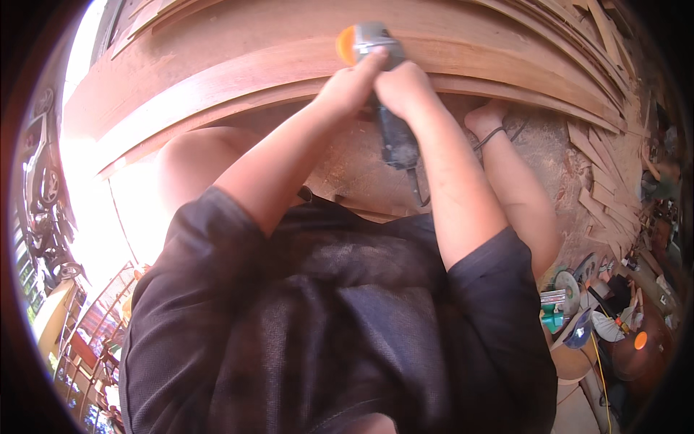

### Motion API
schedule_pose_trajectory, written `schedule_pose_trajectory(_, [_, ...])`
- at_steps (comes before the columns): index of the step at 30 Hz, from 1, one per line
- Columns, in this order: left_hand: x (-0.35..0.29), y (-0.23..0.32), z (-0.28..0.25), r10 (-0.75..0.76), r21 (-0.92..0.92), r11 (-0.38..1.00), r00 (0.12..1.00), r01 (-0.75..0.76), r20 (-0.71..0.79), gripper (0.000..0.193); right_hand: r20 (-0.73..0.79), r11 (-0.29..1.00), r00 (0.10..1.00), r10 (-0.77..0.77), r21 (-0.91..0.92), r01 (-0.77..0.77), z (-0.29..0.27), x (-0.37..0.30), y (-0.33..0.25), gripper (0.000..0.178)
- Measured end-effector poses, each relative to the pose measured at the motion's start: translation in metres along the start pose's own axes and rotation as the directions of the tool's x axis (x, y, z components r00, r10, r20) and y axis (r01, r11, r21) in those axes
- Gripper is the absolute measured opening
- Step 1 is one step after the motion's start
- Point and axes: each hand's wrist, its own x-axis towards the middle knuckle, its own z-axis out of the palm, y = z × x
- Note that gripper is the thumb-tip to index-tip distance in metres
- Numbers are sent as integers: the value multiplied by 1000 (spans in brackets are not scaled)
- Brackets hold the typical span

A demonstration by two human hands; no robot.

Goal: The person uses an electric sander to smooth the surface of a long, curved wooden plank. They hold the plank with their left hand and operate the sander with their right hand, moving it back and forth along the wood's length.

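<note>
Both my hands are wrapped round an angle grinder (399, 141) with a grey head and a dark body. My left hand (350, 88) closes on it near the head, its thumb lying along the top. Just to the right, my right hand (401, 85) grips the body. An orange disc (347, 45), smeared by motion, sits at the grinder's left side. Beneath it lies a long reddish wooden board (275, 66); whether the disc touches the wood I cannot tell. From the body's lower end a dark cord (418, 189) hangs down.
Long boards (571, 50) lie stacked beyond, at the far right. Wood offcuts (603, 184) cover the dusty floor on the right. Tools and discs (571, 293) clutter the lower right. My bare legs flank the grinder. Motorbikes (47, 188) stand at the left.
</note>
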Motion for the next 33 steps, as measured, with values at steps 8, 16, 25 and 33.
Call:
schedule_pose_trajectory(8, [-68,6,-58,-119,-663,749,982,-7,-145,79,300,964,943,-140,-175,199,49,-17,-91,73])
schedule_pose_trajectory(16, [32,11,48,-4,-25,1000,1000,4,-9,106,16,997,1000,-22,-76,23,-51,32,28,56])
schedule_pose_trajectory(25, [61,43,121,-48,37,998,974,41,221,92,-165,950,978,131,301,-77,-88,51,111,65])
schedule_pose_trajectory(33, [9,0,-42,-110,-184,978,992,96,-65,101,83,995,996,-21,-96,29,13,15,-49,62])
